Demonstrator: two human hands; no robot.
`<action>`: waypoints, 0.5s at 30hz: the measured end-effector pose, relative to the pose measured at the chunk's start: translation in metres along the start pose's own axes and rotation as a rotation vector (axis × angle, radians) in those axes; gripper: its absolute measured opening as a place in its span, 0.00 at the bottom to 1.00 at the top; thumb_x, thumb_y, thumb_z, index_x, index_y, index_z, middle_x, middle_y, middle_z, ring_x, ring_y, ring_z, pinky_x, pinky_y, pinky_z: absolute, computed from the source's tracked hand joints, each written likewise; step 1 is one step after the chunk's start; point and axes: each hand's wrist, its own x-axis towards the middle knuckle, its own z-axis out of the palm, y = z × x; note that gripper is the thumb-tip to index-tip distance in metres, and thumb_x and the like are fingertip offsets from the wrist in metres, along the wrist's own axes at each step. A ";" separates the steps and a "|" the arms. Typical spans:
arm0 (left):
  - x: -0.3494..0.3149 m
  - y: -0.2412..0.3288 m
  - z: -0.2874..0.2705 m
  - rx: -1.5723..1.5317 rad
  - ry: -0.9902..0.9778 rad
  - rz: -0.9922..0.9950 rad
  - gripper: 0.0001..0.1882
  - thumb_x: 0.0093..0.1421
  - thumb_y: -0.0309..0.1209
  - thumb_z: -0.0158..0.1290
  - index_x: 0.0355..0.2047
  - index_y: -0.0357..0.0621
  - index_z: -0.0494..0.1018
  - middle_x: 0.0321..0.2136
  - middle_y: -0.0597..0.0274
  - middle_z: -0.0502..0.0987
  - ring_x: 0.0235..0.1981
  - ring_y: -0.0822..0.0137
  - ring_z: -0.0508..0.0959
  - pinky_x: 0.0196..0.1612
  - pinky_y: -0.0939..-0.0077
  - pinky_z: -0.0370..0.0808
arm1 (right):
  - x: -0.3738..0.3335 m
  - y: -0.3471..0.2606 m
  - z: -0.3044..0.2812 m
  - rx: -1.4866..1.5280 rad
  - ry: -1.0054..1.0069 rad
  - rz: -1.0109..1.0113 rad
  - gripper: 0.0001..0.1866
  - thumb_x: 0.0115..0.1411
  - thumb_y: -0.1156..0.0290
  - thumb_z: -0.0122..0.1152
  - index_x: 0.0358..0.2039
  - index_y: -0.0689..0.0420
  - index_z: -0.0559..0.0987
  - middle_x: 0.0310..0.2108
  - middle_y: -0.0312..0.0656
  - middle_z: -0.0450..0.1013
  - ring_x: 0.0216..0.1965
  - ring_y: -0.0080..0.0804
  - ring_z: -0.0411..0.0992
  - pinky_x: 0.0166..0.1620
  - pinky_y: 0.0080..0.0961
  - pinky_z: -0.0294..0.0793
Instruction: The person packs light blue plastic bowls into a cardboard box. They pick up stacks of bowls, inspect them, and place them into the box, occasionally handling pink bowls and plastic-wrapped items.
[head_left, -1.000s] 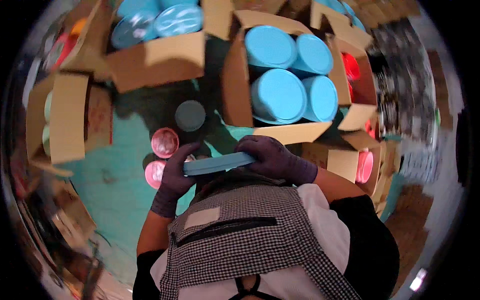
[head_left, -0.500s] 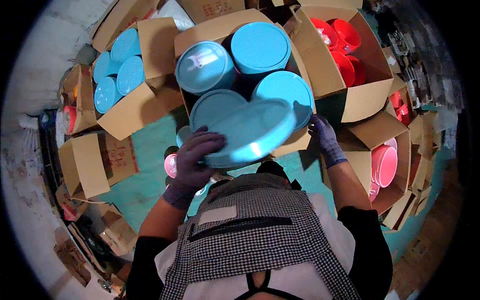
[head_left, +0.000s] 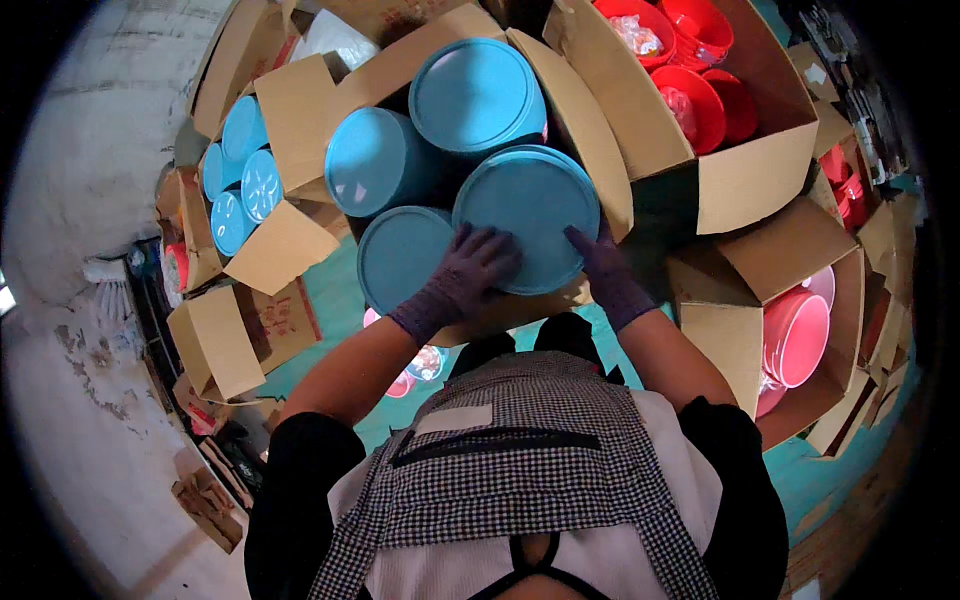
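Note:
A round blue lid (head_left: pixel 530 205) lies over the near-right one of several blue buckets standing in an open cardboard box (head_left: pixel 575 110). My left hand (head_left: pixel 462 278), in a purple-grey glove, rests on the lid's near-left part with its fingers stretched out. At the lid's right rim is my right hand (head_left: pixel 612 278), gloved likewise, its thumb apart from the fingers and touching the edge. Left of the lid stands a blue bucket (head_left: pixel 400 255), with another blue bucket (head_left: pixel 370 165) behind it. The tallest-looking blue bucket (head_left: pixel 470 95) is at the back.
A box of red buckets (head_left: pixel 695 110) stands at the back right. Pink buckets (head_left: pixel 797 335) lie in a carton on the right. At the left, smaller-looking blue containers (head_left: pixel 232 222) fill another box. A flapped carton (head_left: pixel 222 345) sits on the green floor (head_left: pixel 335 285).
The blue lid, tilted in my left hand before, now lies flat over the near-right bucket. My right hand has come up to its rim, and the view has shifted.

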 end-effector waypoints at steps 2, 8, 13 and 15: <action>0.012 -0.002 -0.010 -0.017 0.062 -0.191 0.42 0.50 0.47 0.59 0.63 0.48 0.59 0.65 0.46 0.56 0.64 0.44 0.58 0.66 0.44 0.51 | 0.008 0.011 0.007 -0.269 0.116 -0.114 0.41 0.57 0.60 0.64 0.65 0.60 0.55 0.59 0.48 0.62 0.60 0.42 0.62 0.61 0.36 0.63; 0.068 -0.039 0.004 -0.085 0.342 -0.476 0.47 0.49 0.52 0.61 0.62 0.38 0.58 0.65 0.39 0.52 0.65 0.41 0.55 0.65 0.50 0.55 | 0.018 -0.003 0.017 -0.338 0.183 -0.146 0.33 0.59 0.55 0.61 0.58 0.63 0.66 0.54 0.52 0.68 0.55 0.43 0.67 0.58 0.37 0.66; 0.084 -0.046 0.008 -0.492 0.342 -0.676 0.49 0.46 0.51 0.65 0.62 0.37 0.58 0.58 0.38 0.64 0.58 0.46 0.68 0.60 0.57 0.66 | 0.023 0.013 -0.013 0.598 0.092 0.110 0.31 0.64 0.49 0.49 0.59 0.59 0.67 0.57 0.49 0.67 0.56 0.42 0.67 0.59 0.36 0.65; 0.079 -0.069 0.023 -0.567 0.214 -0.787 0.47 0.46 0.50 0.65 0.60 0.36 0.61 0.53 0.40 0.70 0.53 0.49 0.73 0.56 0.58 0.70 | 0.031 0.014 -0.014 0.483 0.057 0.181 0.30 0.66 0.49 0.46 0.60 0.57 0.67 0.59 0.49 0.66 0.58 0.43 0.66 0.61 0.35 0.63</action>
